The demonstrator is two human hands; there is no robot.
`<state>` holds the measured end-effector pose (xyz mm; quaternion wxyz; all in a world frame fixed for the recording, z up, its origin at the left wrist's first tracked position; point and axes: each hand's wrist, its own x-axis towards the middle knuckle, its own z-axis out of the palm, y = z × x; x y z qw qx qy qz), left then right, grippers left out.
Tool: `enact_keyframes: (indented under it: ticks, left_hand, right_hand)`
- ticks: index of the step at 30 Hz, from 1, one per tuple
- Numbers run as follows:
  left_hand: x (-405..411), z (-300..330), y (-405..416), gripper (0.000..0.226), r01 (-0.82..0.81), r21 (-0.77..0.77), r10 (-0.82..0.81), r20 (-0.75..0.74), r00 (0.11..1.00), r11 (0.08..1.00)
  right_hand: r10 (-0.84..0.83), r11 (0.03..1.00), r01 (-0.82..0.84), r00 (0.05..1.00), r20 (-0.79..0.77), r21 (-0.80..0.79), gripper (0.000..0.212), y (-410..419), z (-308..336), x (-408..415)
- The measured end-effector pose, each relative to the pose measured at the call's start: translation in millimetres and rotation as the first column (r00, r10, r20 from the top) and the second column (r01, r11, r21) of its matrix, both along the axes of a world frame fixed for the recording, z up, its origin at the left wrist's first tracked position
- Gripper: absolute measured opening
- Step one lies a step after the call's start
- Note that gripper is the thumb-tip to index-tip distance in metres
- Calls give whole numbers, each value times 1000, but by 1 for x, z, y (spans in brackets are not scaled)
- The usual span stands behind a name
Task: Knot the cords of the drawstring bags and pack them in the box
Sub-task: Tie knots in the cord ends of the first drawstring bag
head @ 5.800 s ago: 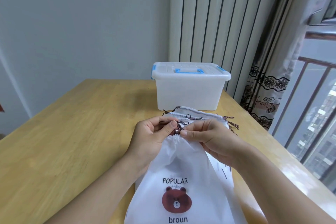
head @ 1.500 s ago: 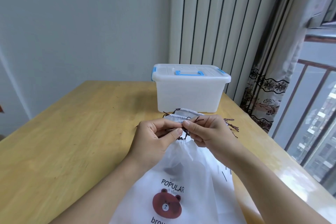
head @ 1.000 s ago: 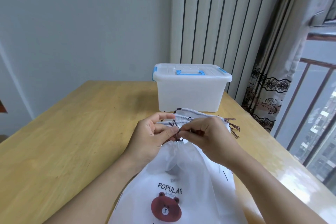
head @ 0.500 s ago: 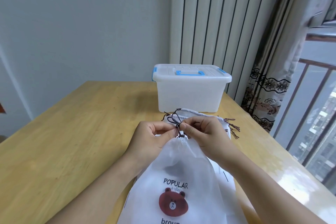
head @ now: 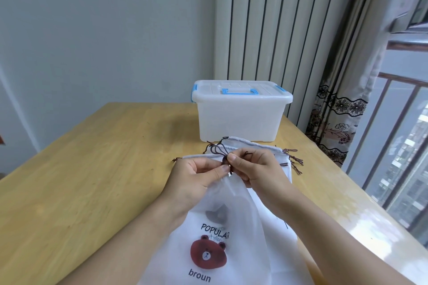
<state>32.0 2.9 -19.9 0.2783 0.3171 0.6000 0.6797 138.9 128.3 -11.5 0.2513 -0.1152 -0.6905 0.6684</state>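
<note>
A white drawstring bag with a brown bear print and the words POPULAR and broun lies in front of me, its neck gathered. My left hand and my right hand both pinch its dark brown cord at the neck, thumbs almost touching; loops of cord stand up just beyond my fingers. More white bags lie flat underneath, with frayed cord ends on the right. The translucent box, lid shut with blue handle and clips, stands behind them.
The wooden table stretches wide to the left. Its right edge runs near a patterned curtain and a window railing. A striped curtain and a pale wall stand behind the box.
Both hands have kept working the cord at the bag's neck. Over the last second the bag settled back toward me and cord loops now stand up beyond my fingertips.
</note>
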Motion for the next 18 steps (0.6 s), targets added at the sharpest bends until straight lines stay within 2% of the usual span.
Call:
enact_keyframes:
  ticks: [4,8,10,11,14,18]
  left_hand:
    - [0,1,1,8,25,30,-27,87,996,999]
    - [1,-1,4,30,106,58,-118,253,960,993]
    - [2,0,5,30,122,69,-138,305,942,990]
    - [4,0,4,26,118,55,-128,282,951,992]
    - [7,1,4,19,37,-32,-34,78,996,999]
    - [1,4,1,12,-85,-7,83,-156,984,996]
  right_hand:
    - [-142,948,142,990,-18,284,26,1,-2,-2]
    - [-146,928,141,989,-10,346,25,1,-3,-2]
    - [-158,902,144,987,3,408,25,0,-4,-1]
    - [-164,893,145,986,7,425,25,0,-4,-1]
    - [-146,897,126,989,14,424,27,-1,-6,-2]
    - [-119,941,106,993,20,322,29,2,-2,-1]
